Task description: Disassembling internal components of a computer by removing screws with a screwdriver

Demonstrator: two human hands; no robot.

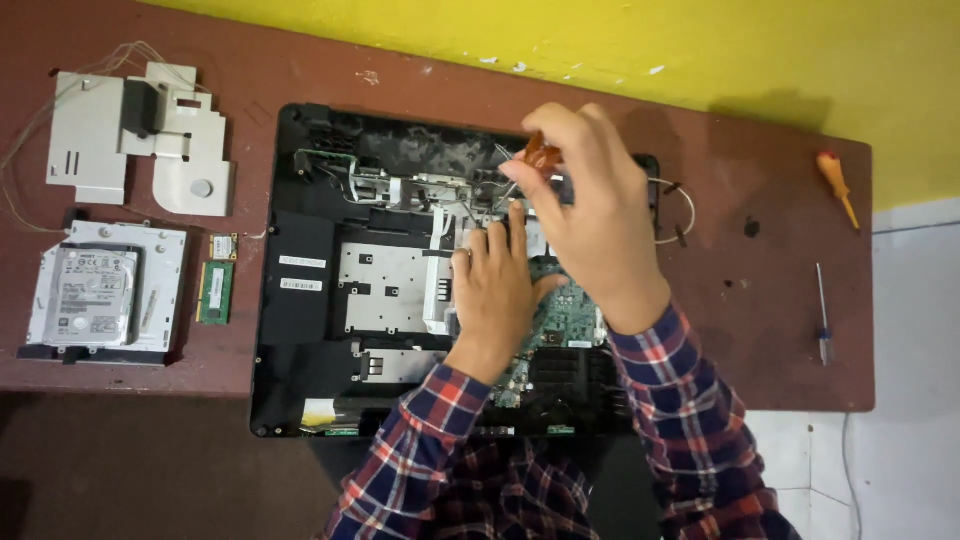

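An opened laptop [400, 290] lies bottom-up in the middle of the dark red tabletop [760, 330], its cover off and its metal plates and green board bare. The right hand [590, 220] is closed around the amber handle of a screwdriver [541, 152], held upright over the laptop's far edge near the hinge. The left hand [492, 290] rests flat and open on the laptop's middle, fingers pointing away and pressing on the parts there. Both hands and their plaid sleeves cover much of the laptop's right half, so what the screwdriver tip touches is hidden.

Left of the laptop lie two small green boards: one memory stick [214, 292] and one smaller card [223, 246] just beyond it. Farther left sits one hard drive [88, 292] on top of one flat silver disc drive [160, 270]. Beyond those, toward the wall, lies one pale metal bracket [150, 135] with thin wires trailing.

Right of the laptop, well apart, lie two more screwdrivers: an orange-handled one [836, 185] near the yellow wall [700, 40], and a thin one [822, 315] nearer the tabletop's right edge.
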